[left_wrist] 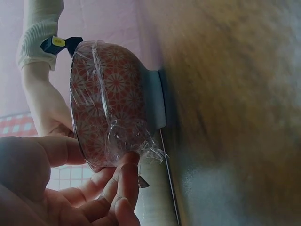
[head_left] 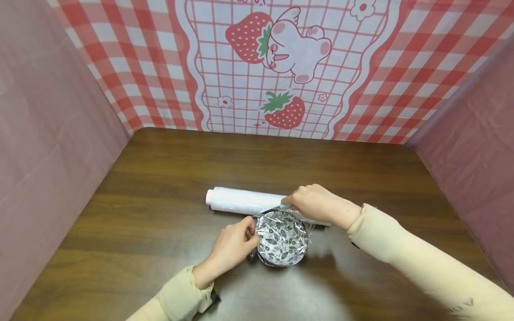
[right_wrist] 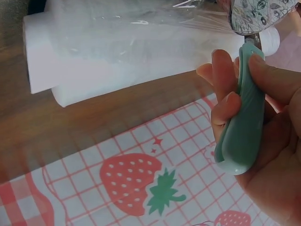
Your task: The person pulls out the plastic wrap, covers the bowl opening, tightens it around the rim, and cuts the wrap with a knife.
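Note:
A patterned bowl stands upright on the table with cling film stretched over its top and down its side. Its outside is red with white flowers in the left wrist view. My left hand grips the bowl's left rim, with the thumb at the rim and the fingers at the gathered film. In my right hand is a knife with a teal handle, held at the bowl's far edge. Most of the blade is hidden in the right wrist view; a metal tip shows beyond my left fingers.
Just behind the bowl lies a white roll of cling film, and film runs from it toward the bowl. The brown wooden table ends at a strawberry-print checked cloth. Pink cloth walls close off both sides.

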The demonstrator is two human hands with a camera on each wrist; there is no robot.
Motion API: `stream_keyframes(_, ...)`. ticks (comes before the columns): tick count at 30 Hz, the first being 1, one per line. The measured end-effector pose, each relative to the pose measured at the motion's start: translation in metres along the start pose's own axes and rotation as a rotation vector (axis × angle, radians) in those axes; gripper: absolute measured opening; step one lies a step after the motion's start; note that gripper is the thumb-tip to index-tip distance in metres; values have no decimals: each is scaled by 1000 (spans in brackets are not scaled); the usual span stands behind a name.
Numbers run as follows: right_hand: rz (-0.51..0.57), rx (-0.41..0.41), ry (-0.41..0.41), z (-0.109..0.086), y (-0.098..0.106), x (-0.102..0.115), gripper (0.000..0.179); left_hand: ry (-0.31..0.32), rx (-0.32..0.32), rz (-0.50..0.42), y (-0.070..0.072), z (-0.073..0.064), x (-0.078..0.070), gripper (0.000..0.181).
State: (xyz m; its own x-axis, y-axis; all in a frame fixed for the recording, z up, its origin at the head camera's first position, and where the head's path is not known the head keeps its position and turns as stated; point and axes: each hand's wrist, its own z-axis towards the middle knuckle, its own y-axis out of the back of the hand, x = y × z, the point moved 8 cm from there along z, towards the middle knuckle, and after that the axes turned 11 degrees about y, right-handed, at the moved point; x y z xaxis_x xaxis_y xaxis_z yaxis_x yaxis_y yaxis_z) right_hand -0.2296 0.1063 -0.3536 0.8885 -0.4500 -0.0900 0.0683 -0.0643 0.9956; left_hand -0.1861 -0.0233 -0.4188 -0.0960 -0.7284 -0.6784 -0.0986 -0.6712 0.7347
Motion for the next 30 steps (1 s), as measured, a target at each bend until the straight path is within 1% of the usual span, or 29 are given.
stream_keyframes(5,-62,-7,27,7,1,8,8,-9,10,5,1,-2,-1,13)
stream_keyframes(9,-104,-4,30,9,0,10,5,-6,13,5,0,-2,-1,13)
stream_keyframes(12,-60,4,7,4,0,6,3,0,11,3,0,-2,0,11)
stream_keyframes(15,30,19,-19,-4,-2,0,4,12,21,-5,-1,-2,1,10)
stream_keyframes(16,58,25,-29,-7,-2,-2,5,16,25,-9,-2,-2,2,9)
stream_keyframes(18,87,30,-41,-13,-3,-4,13,21,28,-13,-2,-2,2,9)
stream_keyframes(20,94,20,-53,-18,-3,-5,17,26,25,-14,-1,-2,3,9)
stream_keyframes(23,65,-13,-62,-25,0,-4,23,32,24,-11,0,-1,3,9)
stream_keyframes(24,60,-23,-66,-27,1,-3,23,33,26,-10,0,-1,3,9)
stream_keyframes(26,54,-38,-65,-30,1,-1,19,37,29,-10,0,0,3,9)
stream_keyframes(30,68,-38,-68,-32,0,-1,8,39,32,-12,0,0,4,9)
